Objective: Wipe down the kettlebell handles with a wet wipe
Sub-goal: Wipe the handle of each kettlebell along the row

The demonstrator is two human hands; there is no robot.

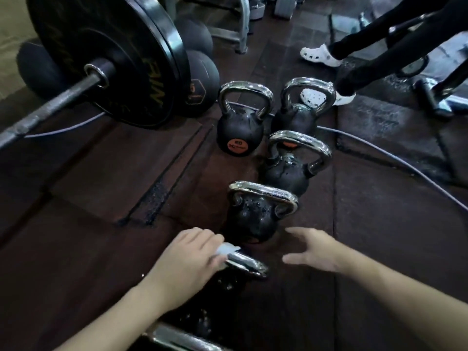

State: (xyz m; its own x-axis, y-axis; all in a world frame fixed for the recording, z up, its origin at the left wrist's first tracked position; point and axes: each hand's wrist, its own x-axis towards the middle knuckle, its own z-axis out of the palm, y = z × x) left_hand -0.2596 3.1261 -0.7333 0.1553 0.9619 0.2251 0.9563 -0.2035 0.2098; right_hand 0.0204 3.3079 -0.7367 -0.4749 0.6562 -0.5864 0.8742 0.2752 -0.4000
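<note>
Several black kettlebells with chrome handles stand in a row on the dark floor. My left hand (188, 259) presses a white wet wipe (226, 249) against the left end of the nearest full kettlebell's chrome handle (247, 267). My right hand (312, 249) hovers open to the right of that handle, holding nothing. Beyond it stands a kettlebell (255, 214) whose handle carries water drops, then another kettlebell (291, 163). Two more kettlebells (240, 122) (301, 107) stand at the far end. Another chrome handle (174, 336) shows at the bottom edge.
A loaded barbell with large black plates (109, 57) lies at the left, with dark medicine balls (202, 79) behind it. A grey cable (379, 150) runs across the floor. Another person's legs and white clogs (320, 55) stand at the upper right beside metal equipment.
</note>
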